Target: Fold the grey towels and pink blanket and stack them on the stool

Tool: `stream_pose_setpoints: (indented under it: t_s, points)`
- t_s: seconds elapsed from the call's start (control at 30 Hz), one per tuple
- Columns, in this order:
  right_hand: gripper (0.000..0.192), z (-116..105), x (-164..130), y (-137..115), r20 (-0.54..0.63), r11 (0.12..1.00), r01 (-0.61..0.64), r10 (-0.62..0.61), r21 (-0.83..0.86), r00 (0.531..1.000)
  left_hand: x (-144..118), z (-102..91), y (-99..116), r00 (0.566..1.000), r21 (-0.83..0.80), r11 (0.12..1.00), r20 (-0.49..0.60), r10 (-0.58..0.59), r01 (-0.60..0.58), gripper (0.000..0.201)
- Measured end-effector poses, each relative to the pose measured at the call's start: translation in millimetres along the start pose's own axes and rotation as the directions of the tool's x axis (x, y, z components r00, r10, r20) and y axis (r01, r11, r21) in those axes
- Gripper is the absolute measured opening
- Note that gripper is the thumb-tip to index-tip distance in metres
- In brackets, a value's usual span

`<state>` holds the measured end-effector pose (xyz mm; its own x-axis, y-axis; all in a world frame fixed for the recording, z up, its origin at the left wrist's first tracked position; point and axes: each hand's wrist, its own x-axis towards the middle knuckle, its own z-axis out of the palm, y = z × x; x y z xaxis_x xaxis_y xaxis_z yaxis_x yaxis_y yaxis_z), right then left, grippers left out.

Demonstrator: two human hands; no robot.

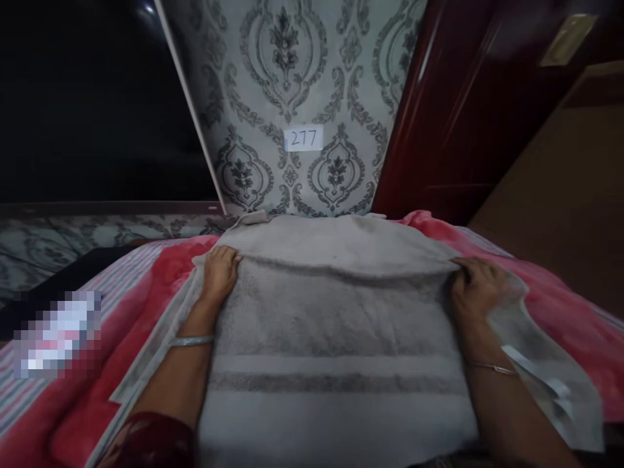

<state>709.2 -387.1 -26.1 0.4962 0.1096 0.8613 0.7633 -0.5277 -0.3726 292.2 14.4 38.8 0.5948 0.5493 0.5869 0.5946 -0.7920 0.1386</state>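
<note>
I am leaning over the towel (336, 325), which is lying flat on the bed (73, 416) with its long axis running side to side between my hands. My left hand (220, 272) is gripping the fold's left end, fingers curled onto it; my right hand (475, 286) is pinching the right end, fingers bent. Both are equally near. A pink blanket (550, 286) is covering the bed, reaching the patterned wall (302, 78) at its far edge, by a dark door (463, 104).

Dim, soft-focus view, dark corners, wide-angle stretching at edges.
</note>
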Motion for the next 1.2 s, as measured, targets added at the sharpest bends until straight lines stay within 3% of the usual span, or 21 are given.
stream_pose_setpoints:
  t_s: [0.23,0.47,0.63,0.77,0.93,1.2]
  points:
    - [0.023,8.5,-4.8,14.9,-0.127,0.985,-0.172,0.172,0.011,0.977,0.2,2.0,-5.7,0.992,-0.031,0.999,-0.113,-0.048,0.045,0.017]
    - [0.031,9.1,-10.1,0.6,-0.010,0.973,-0.227,0.227,-0.031,0.974,-3.2,15.5,-2.0,0.998,0.022,1.000,-0.052,-0.021,0.022,0.019]
    - [0.033,-12.6,1.5,-13.9,0.059,0.986,-0.168,0.167,0.009,0.984,-2.7,5.2,3.2,0.998,0.059,0.998,-0.063,0.012,-0.008,0.015]
    - [0.029,-51.2,19.9,-18.5,0.051,1.000,-0.009,0.009,-0.003,0.999,0.2,-23.6,-0.9,0.990,0.089,0.991,-0.097,0.106,-0.097,0.015]
    - [0.029,-101.4,44.7,-20.4,0.055,0.998,0.040,-0.037,-0.050,0.998,-1.7,-77.5,-4.1,0.966,0.176,0.973,-0.181,0.182,-0.150,0.022]
    - [0.033,-168.3,95.9,-44.9,-0.122,0.985,0.147,-0.157,-0.087,0.980,-5.5,-181.7,27.6,0.965,0.261,0.958,-0.200,0.172,-0.116,0.030]
